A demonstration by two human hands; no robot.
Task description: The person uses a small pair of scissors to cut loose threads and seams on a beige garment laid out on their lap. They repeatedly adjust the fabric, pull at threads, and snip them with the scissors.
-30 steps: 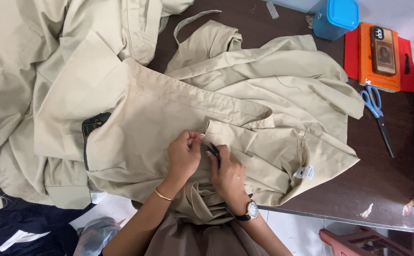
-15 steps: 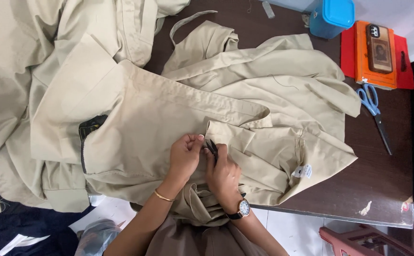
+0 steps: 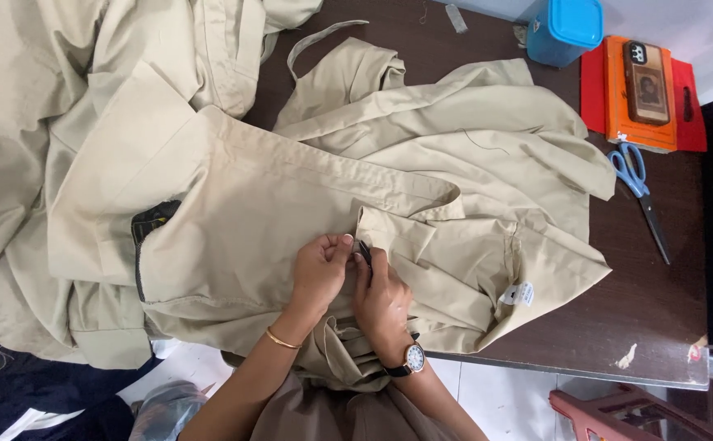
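Observation:
A beige garment [image 3: 275, 204] lies spread over a dark brown table [image 3: 658, 318]. My left hand [image 3: 319, 273], with a gold bangle on the wrist, pinches the fabric near a folded collar edge. Close beside it, my right hand [image 3: 381, 298], wearing a wristwatch, grips a small dark tool [image 3: 364, 251] whose tip rests on the cloth between the two hands. The tool is mostly hidden by my fingers. A white label [image 3: 519, 294] is sewn on the fabric to the right of my hands.
Blue-handled scissors [image 3: 638, 192] lie at the right. A phone [image 3: 644, 72] rests on an orange and red stack [image 3: 691, 98] at the back right, next to a blue box [image 3: 564, 28]. More beige cloth [image 3: 22, 122] is heaped on the left. A red stool [image 3: 617, 412] stands below.
Both hands stay together on the same spot of fabric with only slight finger movement. The view has shifted a little.

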